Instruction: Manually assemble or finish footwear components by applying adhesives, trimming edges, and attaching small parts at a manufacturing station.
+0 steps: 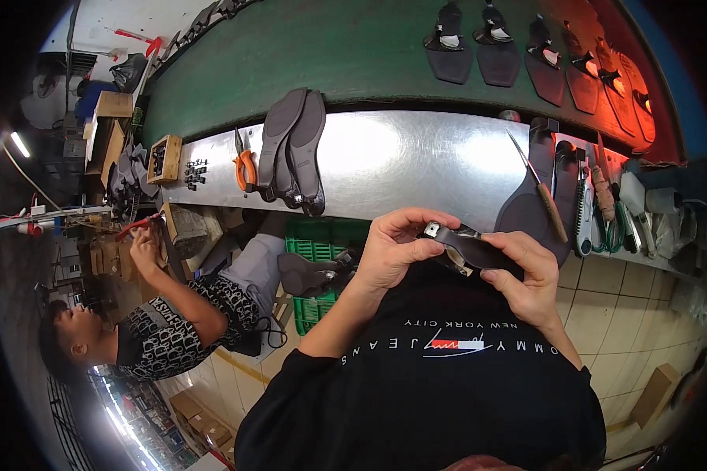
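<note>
Holding the dark sandal (pixel 483 255) between both hands, you have it raised in front of your black shirt (pixel 479 400), at the near edge of the metal worktop (pixel 401 165). Your left hand (pixel 393 247) is nearly closed: the thumb and forefinger pinch the sandal's left end, next to a small silver fitting (pixel 432 230). Your right hand (pixel 530 271) is partly closed, its fingers on the upper side of the right end and its thumb below; the exact contact of the thumb is hard to tell.

On the worktop, left of your hands, locate a stack of dark soles (pixel 300 145) that overhangs the far edge. Beside it lie orange-handled pliers (pixel 246 166), then a group of small black parts (pixel 195 173) and an open wooden box (pixel 165 159). To your right, a wooden-handled awl (pixel 552 208) lies tilted across a dark sole (pixel 518 213), with a utility knife (pixel 584 216) near its handle.

Beyond the worktop, a green belt (pixel 330 59) carries a row of sandals (pixel 499 63) at its right side, the rightmost lit red. Below the worktop, a green crate (pixel 313 315) stands between you and a seated co-worker (pixel 184 318), whose raised hand (pixel 144 250) holds a red tool (pixel 137 228).
</note>
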Demonstrator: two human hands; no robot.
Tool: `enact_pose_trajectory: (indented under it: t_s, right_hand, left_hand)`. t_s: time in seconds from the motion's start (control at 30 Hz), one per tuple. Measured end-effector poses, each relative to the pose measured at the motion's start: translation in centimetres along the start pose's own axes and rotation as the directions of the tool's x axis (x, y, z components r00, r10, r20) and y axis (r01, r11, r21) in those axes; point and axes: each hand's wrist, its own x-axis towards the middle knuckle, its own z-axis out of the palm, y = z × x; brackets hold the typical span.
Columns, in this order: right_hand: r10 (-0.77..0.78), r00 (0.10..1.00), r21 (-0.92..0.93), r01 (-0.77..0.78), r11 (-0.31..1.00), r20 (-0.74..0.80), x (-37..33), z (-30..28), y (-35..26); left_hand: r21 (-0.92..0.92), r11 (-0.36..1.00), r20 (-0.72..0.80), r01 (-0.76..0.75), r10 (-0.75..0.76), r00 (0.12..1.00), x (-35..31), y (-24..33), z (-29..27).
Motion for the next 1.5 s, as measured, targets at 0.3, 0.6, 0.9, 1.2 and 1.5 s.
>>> enact_pose_trajectory:
  t_s: [0.3,0.6,0.9,1.2,1.5]
  right_hand:
    - [0.0,1.0,0.01,0.0,1.0,-0.011,0.2,0.0,0.1]
    - [0.06,0.998,-0.026,-0.059,0.998,0.025,0.3,-0.1,-0.9]
    - [0.026,1.0,-0.158,-0.025,0.987,0.004,0.9,-0.2,-1.5]
    - [0.068,0.989,-0.396,-0.01,0.918,0.132,1.6,-0.7,-2.9]
    - [0.076,0.966,-0.583,0.084,0.808,0.245,1.6,-0.9,-3.0]
  left_hand:
    - [0.007,1.0,0.009,0.007,-0.007,1.0,0.1,0.1,-0.1]
    - [0.138,0.99,-0.02,-0.043,0.046,0.999,-0.2,0.5,0.1]
    - [0.207,0.968,-0.006,-0.141,0.145,0.989,-0.1,0.5,0.4]
    - [0.206,0.97,-0.004,-0.132,0.136,0.991,-0.1,0.3,0.2]
    - [0.276,0.952,-0.004,-0.128,0.134,0.991,-0.3,0.3,0.7]
